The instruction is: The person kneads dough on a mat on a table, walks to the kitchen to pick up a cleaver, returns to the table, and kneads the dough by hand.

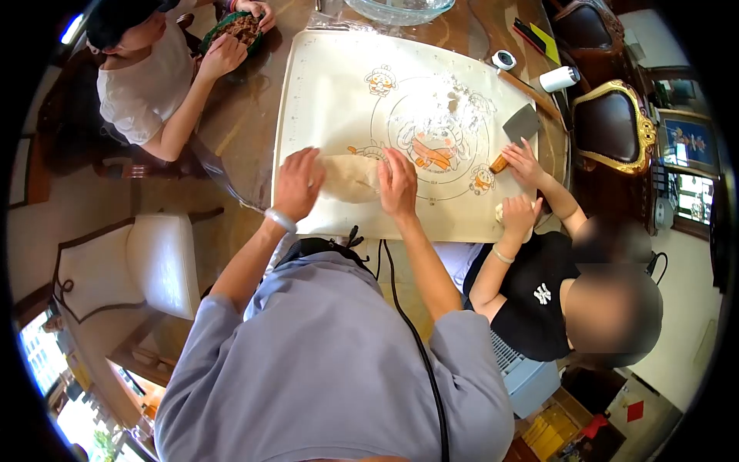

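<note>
Dough (348, 181) lies on the mat (323, 92), left of the scraper (522, 123); behind the mat, the bowl (400, 11) sits on the table (250, 131).

Grey-lavender shirt (331, 346), short sleeves (212, 327), pale bangle (281, 220), black cable (420, 346).

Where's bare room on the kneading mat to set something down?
Bare: upper left of the kneading mat, above the left hand, left of the printed figure. Smaller: bottom strip between right hand and co-worker's lower hand. Crowded: right edge, with scraper and rolling pin; and at the dough.
</note>
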{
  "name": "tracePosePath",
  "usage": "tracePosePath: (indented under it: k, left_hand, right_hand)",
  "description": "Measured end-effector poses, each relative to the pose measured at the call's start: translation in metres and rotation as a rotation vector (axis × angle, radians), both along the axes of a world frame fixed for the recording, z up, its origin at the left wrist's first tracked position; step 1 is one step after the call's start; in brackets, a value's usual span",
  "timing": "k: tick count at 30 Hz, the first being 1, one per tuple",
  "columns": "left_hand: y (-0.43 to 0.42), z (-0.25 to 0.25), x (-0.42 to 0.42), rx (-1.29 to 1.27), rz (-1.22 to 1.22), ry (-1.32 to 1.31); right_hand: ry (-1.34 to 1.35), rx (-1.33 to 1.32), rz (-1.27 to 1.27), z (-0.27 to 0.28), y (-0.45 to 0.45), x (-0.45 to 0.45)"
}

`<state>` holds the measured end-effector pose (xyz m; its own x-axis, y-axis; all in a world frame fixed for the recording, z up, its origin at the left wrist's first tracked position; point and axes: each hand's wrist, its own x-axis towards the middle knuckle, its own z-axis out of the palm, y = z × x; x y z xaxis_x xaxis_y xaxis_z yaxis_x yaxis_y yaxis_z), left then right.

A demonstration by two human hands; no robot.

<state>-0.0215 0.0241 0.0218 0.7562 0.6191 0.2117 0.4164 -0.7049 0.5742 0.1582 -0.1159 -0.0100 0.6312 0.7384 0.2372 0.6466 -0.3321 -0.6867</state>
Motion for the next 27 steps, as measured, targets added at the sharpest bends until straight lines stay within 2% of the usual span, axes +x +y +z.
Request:
tracePosePath:
  k: [4, 6, 7, 10, 11, 13, 16, 19, 23, 26, 27]
  left_hand:
    - [0.006, -0.033, 0.036, 0.16, -0.145, 0.182]
    - [0.007, -0.03, 0.04, 0.162, -0.224, 0.155]
    - [0.011, -0.034, 0.042, 0.164, -0.264, 0.057]
    - [0.02, -0.025, 0.037, 0.011, -0.376, 0.178]
    - [0.021, -0.035, 0.035, 0.083, -0.371, 0.065]
    - [0.027, -0.03, 0.033, 0.08, -0.403, 0.105]
    - [0.029, -0.024, 0.038, 0.045, -0.419, 0.142]
    - [0.029, -0.028, 0.049, 0.029, -0.357, 0.162]
    - [0.028, -0.033, 0.056, 0.03, -0.302, 0.2]
    - [0.03, -0.03, 0.052, -0.007, -0.311, 0.15]
    - [0.031, -0.034, 0.049, -0.025, -0.315, 0.117]
  right_hand:
    - [-0.051, -0.048, -0.086, -0.005, 0.024, -0.022]
    - [-0.096, -0.064, -0.09, -0.006, 0.034, -0.031]
    - [-0.148, -0.093, -0.129, -0.005, 0.037, -0.034]
    - [-0.285, -0.141, -0.235, -0.008, 0.047, -0.048]
    - [-0.332, -0.135, -0.275, -0.008, 0.049, -0.051]
    - [-0.436, -0.111, -0.351, -0.011, 0.054, -0.055]
    - [-0.329, -0.276, -0.388, -0.013, 0.058, -0.048]
    - [-0.349, -0.386, -0.327, -0.012, 0.068, -0.027]
    - [-0.22, -0.452, -0.319, -0.001, 0.078, -0.015]
    - [-0.076, -0.14, -0.387, -0.005, 0.068, -0.02]
    - [-0.055, 0.099, -0.423, -0.019, 0.06, -0.014]
